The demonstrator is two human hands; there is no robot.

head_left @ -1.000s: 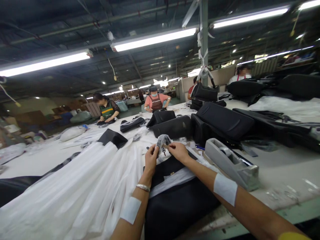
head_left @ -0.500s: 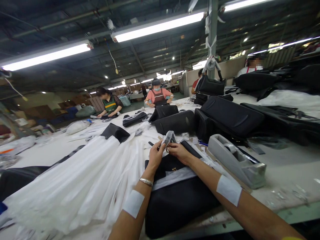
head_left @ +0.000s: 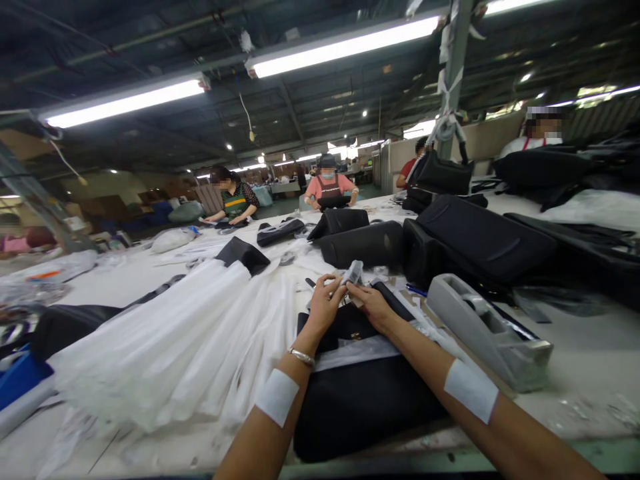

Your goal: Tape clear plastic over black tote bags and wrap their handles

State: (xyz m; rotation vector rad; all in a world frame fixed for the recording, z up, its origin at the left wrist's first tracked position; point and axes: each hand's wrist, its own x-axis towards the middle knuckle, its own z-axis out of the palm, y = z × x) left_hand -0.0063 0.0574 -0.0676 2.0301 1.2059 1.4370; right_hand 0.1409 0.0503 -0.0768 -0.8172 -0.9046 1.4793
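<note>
A black handbag (head_left: pixel 370 403) lies flat at the table's front edge, with a translucent wrapping strip across it and a small gold-coloured clasp (head_left: pixel 355 336). Over its far end, my left hand (head_left: pixel 326 303) pinches a piece of clear plastic wrap (head_left: pixel 354 272), which seems to cover part of a strap. From the other side my right hand (head_left: pixel 374 307) closes its thumb and fingers on the same wrap. Both sets of fingertips nearly meet, and what lies under them is partly hidden.
Left of the bag spreads a pile of white wrapping sheets (head_left: pixel 150 343). A grey tape dispenser (head_left: pixel 483 333) stands to the right. Several black bags (head_left: pixel 363 245) sit behind it and along the table. Co-workers (head_left: pixel 329 183) work across the table.
The view has turned slightly left, so things sit further right. My fingers have shifted on the plastic wrap, and both hands stay together above the bag.
</note>
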